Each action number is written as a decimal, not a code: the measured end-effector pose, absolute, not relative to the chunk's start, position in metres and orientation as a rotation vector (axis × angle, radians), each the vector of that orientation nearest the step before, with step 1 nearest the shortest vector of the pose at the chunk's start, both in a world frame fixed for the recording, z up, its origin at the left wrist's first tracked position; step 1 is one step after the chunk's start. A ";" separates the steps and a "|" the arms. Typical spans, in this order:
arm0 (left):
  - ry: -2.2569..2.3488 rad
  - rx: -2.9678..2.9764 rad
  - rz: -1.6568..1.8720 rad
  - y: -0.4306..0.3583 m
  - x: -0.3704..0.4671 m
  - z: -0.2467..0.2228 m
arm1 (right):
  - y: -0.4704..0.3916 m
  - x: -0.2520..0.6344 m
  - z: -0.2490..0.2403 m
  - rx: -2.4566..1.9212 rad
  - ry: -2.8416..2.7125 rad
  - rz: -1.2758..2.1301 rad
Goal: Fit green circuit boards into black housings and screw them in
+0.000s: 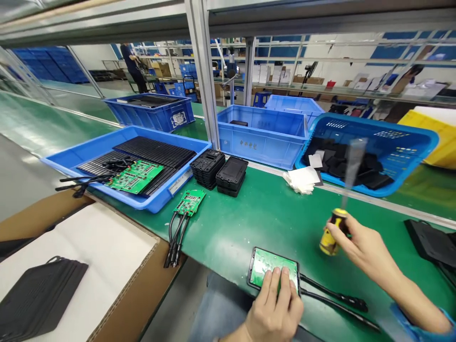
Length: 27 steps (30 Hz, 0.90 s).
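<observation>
head view, right hand (366, 247) gripping screwdriver (334, 232)

Reads bright, cool white and fairly even, apparently lit from above. Shows pale glare on the green surface (32, 121) at far left, plus whitish sheen on the circuit board (262, 262) in front. Casts soft shadows; darkens beneath the overhead shelf (292, 21). Smears the screwdriver (340, 216) with motion blur, worst along the shaft. Softens distant background detail. Stretches shapes toward the edges.
</observation>
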<state>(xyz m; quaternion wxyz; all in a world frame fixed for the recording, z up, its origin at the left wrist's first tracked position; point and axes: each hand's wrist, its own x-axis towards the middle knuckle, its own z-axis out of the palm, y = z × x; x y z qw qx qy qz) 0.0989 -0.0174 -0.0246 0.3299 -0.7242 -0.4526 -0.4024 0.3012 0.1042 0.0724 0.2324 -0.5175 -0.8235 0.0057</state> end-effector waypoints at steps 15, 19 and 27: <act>-1.220 -1.874 -1.124 -0.018 0.101 -0.025 | 0.054 0.237 0.078 -1.019 -1.980 0.335; -1.214 -1.870 -1.136 -0.018 0.101 -0.026 | 0.056 0.216 0.075 -0.908 -2.106 0.439; -1.212 -1.814 -1.221 -0.015 0.105 -0.032 | 0.059 0.191 0.068 -0.818 -2.104 0.486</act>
